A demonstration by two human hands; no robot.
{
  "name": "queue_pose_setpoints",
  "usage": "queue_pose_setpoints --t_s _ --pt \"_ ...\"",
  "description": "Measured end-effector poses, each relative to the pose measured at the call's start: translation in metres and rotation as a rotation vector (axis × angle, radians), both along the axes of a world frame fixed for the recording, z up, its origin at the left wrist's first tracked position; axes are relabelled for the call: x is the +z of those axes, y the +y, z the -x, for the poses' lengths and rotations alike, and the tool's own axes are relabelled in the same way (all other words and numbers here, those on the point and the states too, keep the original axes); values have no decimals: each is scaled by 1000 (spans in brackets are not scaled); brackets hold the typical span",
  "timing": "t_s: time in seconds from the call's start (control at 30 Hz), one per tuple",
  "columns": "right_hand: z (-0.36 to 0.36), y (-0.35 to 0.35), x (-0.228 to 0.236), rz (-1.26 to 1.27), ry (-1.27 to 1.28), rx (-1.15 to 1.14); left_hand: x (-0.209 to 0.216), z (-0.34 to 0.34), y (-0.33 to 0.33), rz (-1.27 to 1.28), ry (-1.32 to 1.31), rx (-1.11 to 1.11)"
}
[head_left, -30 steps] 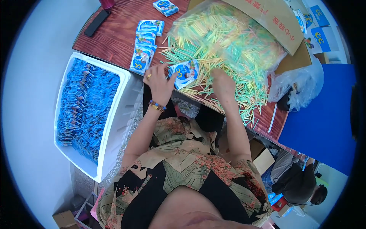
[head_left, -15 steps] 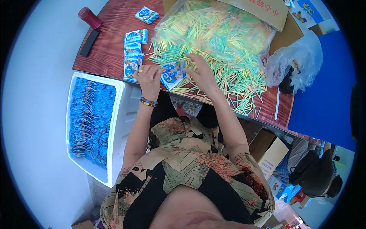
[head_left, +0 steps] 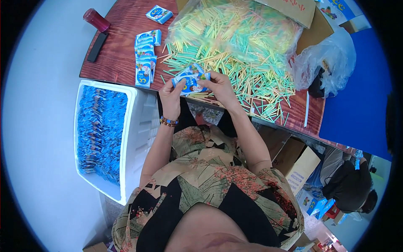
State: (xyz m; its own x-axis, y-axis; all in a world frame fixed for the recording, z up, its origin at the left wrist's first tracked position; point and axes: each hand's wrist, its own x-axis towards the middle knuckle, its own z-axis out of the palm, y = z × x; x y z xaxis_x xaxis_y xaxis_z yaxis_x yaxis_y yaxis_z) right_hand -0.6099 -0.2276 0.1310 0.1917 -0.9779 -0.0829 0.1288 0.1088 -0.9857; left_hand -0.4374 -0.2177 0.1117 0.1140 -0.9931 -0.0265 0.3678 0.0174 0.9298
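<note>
Pinched between the fingers of my left hand and my right hand are the two ends of a small blue-and-white packet. It is held level above the table's near edge. More blue packet printing shows just behind it; I cannot tell whether that is a second packet in my grip. Left of my hands, a row of overlapping packets lies on the table. Short yellow, green and orange sticks, like cut straws, spread loose beyond and right of my hands.
A white foam box full of packets stands at the left. Farther off lie a lone packet, a dark red jar and a black bar. A clear bag holds more sticks. At lower right, another person bends over.
My left hand has moved right and down from the packet row and now grips the packet's left end. My right hand has closed on its other end. The packet has turned level.
</note>
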Motion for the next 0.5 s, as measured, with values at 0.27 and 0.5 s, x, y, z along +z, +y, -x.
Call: queue_pose_setpoints --t_s 0.27,0.5 --pt "6 6 -14 8 -22 -36 2 6 5 -44 58 -11" --pt "25 14 -2 38 -82 -116 -3 8 6 -145 196 52"
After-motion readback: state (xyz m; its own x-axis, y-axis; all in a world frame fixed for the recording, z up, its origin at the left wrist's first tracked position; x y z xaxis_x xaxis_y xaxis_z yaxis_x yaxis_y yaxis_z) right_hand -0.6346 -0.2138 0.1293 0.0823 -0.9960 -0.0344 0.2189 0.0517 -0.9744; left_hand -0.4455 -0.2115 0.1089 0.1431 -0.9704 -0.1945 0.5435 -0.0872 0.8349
